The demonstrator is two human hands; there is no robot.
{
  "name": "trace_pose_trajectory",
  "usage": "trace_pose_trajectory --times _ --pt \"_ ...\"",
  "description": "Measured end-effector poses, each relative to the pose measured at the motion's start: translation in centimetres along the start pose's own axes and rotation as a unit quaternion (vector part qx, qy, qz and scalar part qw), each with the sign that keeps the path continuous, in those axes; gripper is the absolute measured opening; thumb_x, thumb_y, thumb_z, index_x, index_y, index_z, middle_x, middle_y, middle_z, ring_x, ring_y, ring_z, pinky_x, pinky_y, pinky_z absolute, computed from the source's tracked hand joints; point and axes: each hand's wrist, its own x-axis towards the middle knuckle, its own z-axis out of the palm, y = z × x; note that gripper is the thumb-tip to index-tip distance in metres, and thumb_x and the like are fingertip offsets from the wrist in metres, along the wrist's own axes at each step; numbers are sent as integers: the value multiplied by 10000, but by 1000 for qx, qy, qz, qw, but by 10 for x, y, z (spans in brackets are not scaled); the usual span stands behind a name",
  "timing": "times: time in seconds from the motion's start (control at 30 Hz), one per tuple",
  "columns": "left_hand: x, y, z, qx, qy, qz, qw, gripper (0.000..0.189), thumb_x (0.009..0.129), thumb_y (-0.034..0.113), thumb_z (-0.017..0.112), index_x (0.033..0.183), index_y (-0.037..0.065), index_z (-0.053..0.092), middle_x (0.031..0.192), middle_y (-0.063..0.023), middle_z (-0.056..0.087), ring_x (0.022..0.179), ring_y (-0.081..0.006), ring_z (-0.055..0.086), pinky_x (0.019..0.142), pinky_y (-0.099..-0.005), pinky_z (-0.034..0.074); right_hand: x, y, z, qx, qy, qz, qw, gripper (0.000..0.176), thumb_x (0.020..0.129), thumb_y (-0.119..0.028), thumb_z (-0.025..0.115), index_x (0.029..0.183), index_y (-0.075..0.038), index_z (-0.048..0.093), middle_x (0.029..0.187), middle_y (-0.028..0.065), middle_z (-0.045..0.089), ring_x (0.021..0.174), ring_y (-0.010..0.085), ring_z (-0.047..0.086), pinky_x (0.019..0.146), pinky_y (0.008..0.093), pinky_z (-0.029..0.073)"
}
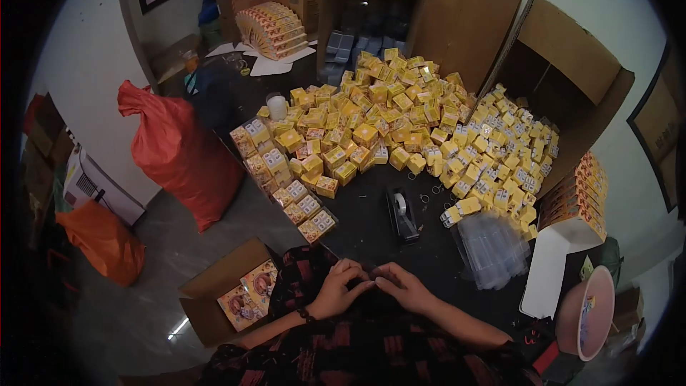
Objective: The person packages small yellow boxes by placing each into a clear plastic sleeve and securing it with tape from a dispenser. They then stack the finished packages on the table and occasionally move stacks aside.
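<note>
A black table (363, 223) bears a heap of yellow boxes (400, 118). At its near edge the left hand (341, 287) and right hand (402, 286) meet, fingertips pinched together on nothing discernible. The tape dispenser (402, 214) stands just beyond, pointing away, nearer the right hand.

a dark table (371, 232) was covered by yellow boxes (400, 129), a tape dispenser (402, 214) and clear plastic sleeves (493, 246).
</note>
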Motion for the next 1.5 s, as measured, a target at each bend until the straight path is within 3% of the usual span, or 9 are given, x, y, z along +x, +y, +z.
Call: trace_pose_trajectory --times 0.13,0.4,0.5,0.6,0.7,0.93,1.03,1.13,1.5 --pt "5 12 -15 -192 -12 -48 980 152 810 171 719 858 67 620 941 -59 606 943 -200 557 850 -290 396 -1 -37 -13 283 -164 256 910 286 905 -150 618 1140 -16 524 1064 53 581 988 129 579 813 280 472" --pt "-4 7 -35 28 -92 76 992 171 821 221 718 904 73 692 967 -25 685 830 -138 633 845 -309 457 35 -52 -12 -389 -264 117 875 649 758 -362 767 1253 -36 502 874 91 640 846 220 628 770 328 508" --pt "-25 -26 -25 -208 -216 -73 951 259 861 186 675 1098 83 663 1074 -46 671 947 -147 633 886 -293 475 74 -66 -55 -339 -66 -74 935 617 745 -272 787 1243 -33 513 986 100 628 883 183 615 744 326 508" --pt "-37 -37 -13 -311 -328 -179 874 412 910 142 605 1313 114 523 1197 -73 618 1088 -173 588 936 -286 470 161 -103 -143 -483 367 -247 756 493 830 -305 678 1204 -26 519 1119 208 519 1065 364 502 884 447 433" --pt "-42 -51 -6 -352 -326 -132 867 522 937 121 556 1423 144 368 1299 -94 547 1158 -188 549 974 -287 446 223 -115 -214 -522 514 -163 660 485 855 -289 652 1224 -9 511 1186 245 442 1109 409 443 884 473 425" --pt "-15 5 -75 -376 -289 -200 857 585 935 84 547 1452 71 274 1394 -102 443 1238 -181 471 1030 -306 388 237 -113 -235 -405 507 -223 728 357 917 -253 565 1184 -17 532 1188 177 422 980 291 538 781 422 485" --pt "1 24 -104 -365 -131 -156 908 661 892 51 598 1458 59 257 1412 -123 405 1278 -210 429 1050 -331 350 169 -136 -142 -42 283 -216 933 299 955 -193 483 1214 -42 491 1203 107 457 902 214 574 717 338 519" --pt "25 38 -99 -247 28 -86 965 768 843 118 684 1461 47 233 1440 -137 353 1306 -216 384 1080 -352 302 100 -122 -51 288 -23 -89 953 322 976 -165 442 1291 -99 427 1241 89 498 1001 218 586 751 335 544" --pt "32 43 -56 -166 169 -28 971 885 798 209 733 1470 41 181 1471 -114 277 1353 -242 298 1113 -379 246 31 -76 40 146 -85 -143 975 536 941 -244 525 1401 -82 303 1265 109 499 1129 191 528 942 311 444"
